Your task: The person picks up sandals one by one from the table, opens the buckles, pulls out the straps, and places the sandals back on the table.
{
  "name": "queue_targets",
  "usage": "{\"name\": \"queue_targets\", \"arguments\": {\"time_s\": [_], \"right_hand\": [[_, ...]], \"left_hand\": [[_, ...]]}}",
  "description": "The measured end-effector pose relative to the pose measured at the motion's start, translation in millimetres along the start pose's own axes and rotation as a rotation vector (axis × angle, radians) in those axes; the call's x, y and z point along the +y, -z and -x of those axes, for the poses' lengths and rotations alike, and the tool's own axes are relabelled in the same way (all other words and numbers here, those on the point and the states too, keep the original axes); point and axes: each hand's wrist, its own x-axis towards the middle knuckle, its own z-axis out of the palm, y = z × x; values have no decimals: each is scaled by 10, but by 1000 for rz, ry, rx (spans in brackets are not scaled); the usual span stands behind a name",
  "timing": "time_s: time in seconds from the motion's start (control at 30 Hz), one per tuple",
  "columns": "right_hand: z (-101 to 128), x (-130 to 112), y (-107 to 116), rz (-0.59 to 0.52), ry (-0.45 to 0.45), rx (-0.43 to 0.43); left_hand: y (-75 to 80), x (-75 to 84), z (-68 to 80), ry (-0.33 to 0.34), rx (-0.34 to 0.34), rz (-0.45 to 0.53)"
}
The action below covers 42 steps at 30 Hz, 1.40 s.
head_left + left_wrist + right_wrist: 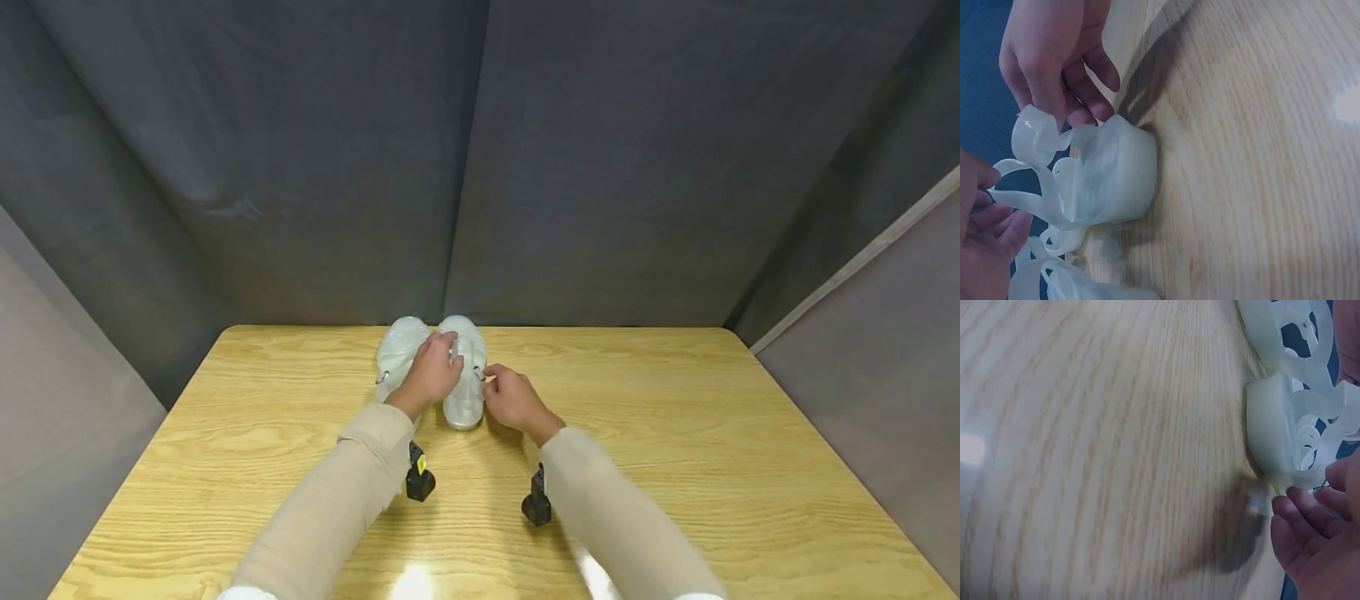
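Obstacles: pair of white sandals (442,367) at far centre of table (675,467), both hands on them | Free room: bare tabletop left, right and near | Limits: grey curtain (480,167) close behind far edge, side panels flanking.

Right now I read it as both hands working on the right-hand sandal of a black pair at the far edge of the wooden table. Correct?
Not quite: the sandals are translucent white, not black, as the head view shows. The rest holds: the left hand and right hand are both at the right-hand sandal, at the far edge of the wooden table.
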Motion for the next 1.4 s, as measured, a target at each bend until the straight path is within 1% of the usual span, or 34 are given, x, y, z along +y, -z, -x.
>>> {"name": "queue_targets", "arguments": {"time_s": [0.2, 0.37, 0.5, 0.7, 0.8, 1.03, 1.17, 1.3, 1.4], "right_hand": [[1, 26, -14, 12, 4, 20], [-13, 19, -24, 8, 24, 27], [-16, 34, -37, 7, 28, 33], [11, 42, -3, -2, 27, 54], [27, 57, 23, -24, 1, 50], [106, 140, 102, -125, -63, 7], [189, 174, 150, -204, -108, -28], [294, 189, 185, -290, -154, -61], [383, 190, 194, -337, -162, -81]], "left_hand": [[-18, 40, 5, -22, 23, -11], [-3, 77, -12, -36, 72, -9], [-7, 87, -19, -47, 82, -20], [7, 104, 14, -59, 109, 15], [24, 116, 37, -68, 118, 39], [44, 161, 133, -88, 80, 94], [63, 191, 223, -116, 66, 116], [81, 220, 324, -136, 46, 160], [104, 250, 410, -132, 30, 202]]}}
